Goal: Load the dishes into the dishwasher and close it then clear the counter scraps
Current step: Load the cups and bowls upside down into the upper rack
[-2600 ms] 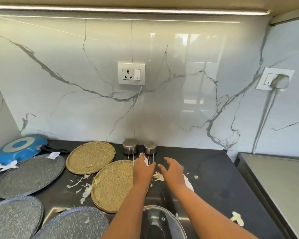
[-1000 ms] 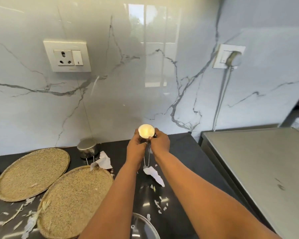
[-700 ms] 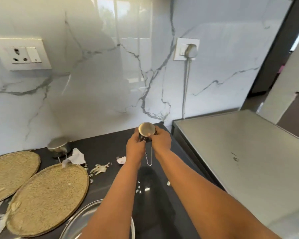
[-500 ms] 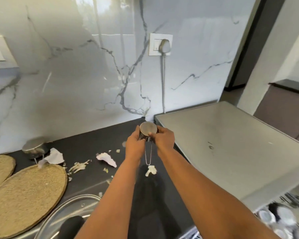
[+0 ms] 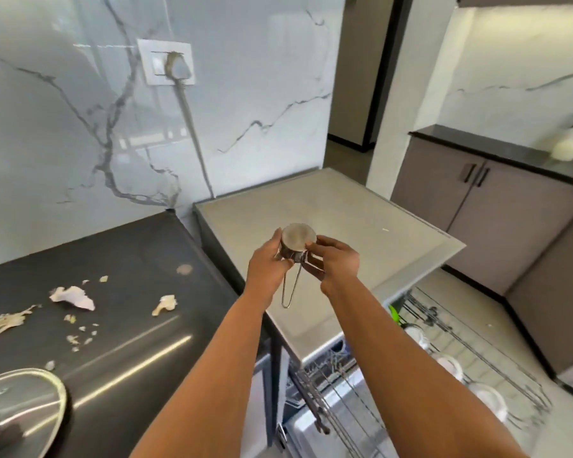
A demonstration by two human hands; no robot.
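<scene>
Small steel cup (image 5: 297, 242) w/ wire loop handle held up in air btwn both hands, bottom facing cam, handle hanging down. Left hand (image 5: 268, 266) fingers curled round cup's left side; right hand (image 5: 334, 262) pinching its right side, thumb near rim. Directly under/behind hands: grey dishwasher top (image 5: 338, 226). Below right hand & forearm: pulled-out dishwasher rack (image 5: 444, 352), wire, w/ white dishes in it, blurry. Left of left hand: dark counter (image 5: 119, 259) w/ pale scraps (image 5: 73, 297) scattered, more bits nearer the cam. Far lower left of left arm: glass lid (image 5: 20, 401) on counter. Above hands on marble wall: socket w/ plug (image 5: 172, 66), cord running down.
</scene>
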